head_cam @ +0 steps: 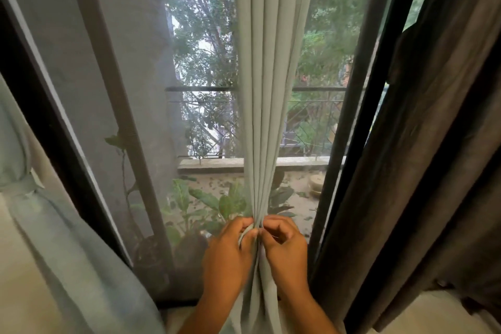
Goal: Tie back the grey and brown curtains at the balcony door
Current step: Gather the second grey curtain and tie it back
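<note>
Folds of the grey curtain (271,84), hanging at the middle of the balcony door, are pinched together by the left hand (230,249) and right hand (284,247); pleats could be spilled if either pinch is eased. The brown curtain (433,171) is left loose at right.

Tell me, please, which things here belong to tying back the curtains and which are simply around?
In the job:
- grey curtain, gathered in folds
- left hand and right hand, both pinching it
- brown curtain, hanging loose

Just around:
- potted plants
- balcony railing
- mesh screen
</note>
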